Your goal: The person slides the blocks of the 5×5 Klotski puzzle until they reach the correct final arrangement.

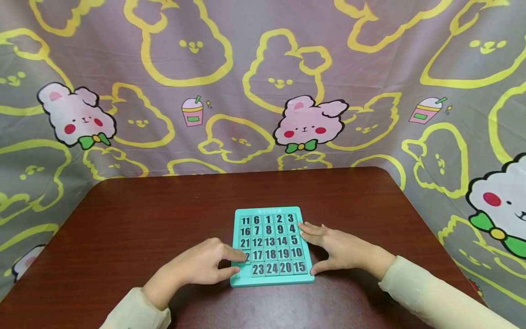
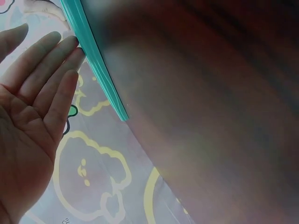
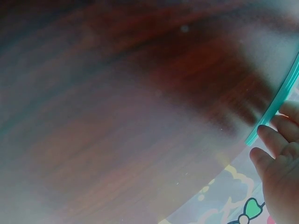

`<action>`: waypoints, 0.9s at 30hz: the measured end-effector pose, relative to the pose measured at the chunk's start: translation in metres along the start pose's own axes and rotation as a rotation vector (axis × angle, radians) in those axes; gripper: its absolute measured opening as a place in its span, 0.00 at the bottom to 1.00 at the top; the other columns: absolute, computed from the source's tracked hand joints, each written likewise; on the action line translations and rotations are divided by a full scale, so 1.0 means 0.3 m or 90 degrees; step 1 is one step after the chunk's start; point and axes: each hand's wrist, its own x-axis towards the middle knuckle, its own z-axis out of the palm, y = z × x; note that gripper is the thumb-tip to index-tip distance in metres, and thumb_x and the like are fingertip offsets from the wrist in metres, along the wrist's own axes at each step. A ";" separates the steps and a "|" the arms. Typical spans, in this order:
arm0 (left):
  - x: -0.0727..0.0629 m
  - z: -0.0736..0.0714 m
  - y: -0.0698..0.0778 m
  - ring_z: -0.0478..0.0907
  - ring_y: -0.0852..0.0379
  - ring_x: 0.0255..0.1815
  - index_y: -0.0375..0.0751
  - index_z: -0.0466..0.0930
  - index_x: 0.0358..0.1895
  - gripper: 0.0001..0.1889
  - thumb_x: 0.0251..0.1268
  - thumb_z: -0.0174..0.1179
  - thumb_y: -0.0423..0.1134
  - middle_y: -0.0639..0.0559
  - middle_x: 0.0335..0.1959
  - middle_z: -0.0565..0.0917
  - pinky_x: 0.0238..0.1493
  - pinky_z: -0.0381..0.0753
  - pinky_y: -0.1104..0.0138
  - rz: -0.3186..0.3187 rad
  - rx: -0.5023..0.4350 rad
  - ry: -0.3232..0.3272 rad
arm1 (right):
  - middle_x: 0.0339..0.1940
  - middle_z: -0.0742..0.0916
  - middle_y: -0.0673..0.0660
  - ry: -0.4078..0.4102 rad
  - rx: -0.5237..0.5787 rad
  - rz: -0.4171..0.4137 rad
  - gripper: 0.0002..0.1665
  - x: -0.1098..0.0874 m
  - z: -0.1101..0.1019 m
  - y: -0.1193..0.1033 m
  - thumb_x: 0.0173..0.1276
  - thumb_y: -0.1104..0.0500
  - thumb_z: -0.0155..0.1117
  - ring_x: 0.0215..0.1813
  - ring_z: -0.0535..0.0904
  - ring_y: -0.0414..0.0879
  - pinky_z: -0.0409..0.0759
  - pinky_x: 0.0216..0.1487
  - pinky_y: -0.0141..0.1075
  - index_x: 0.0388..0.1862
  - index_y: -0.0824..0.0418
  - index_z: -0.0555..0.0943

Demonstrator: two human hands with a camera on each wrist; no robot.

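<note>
A turquoise number slide puzzle [image 1: 271, 281] lies flat on the table, with black numbers on square tiles and a gap at its lower left corner. My left hand [image 1: 209, 262] reaches in from the left. Its index fingertip rests on the left tile of the fourth row, partly covering the number, and the thumb tip is at the frame's left edge. On the other side, my right hand [image 1: 341, 249] touches the right edge, fingertips near the upper part and thumb by the lower corner. The left wrist view shows the left fingers [image 2: 46, 70] extended beside the puzzle's edge.
The dark reddish-brown wooden table [image 1: 164, 210] spreads around the puzzle. Behind it and along both sides hangs a grey curtain [image 1: 246, 64] with yellow outlines and cartoon bunnies. Pale sleeves [image 1: 427, 288] cover both forearms.
</note>
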 end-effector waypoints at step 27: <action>-0.042 0.013 0.056 0.83 0.66 0.53 0.45 0.88 0.51 0.13 0.65 0.63 0.40 0.56 0.50 0.88 0.51 0.84 0.67 0.033 0.018 0.006 | 0.81 0.62 0.62 -0.001 0.000 0.000 0.60 -0.002 -0.003 0.001 0.56 0.26 0.62 0.80 0.58 0.58 0.61 0.73 0.61 0.76 0.65 0.64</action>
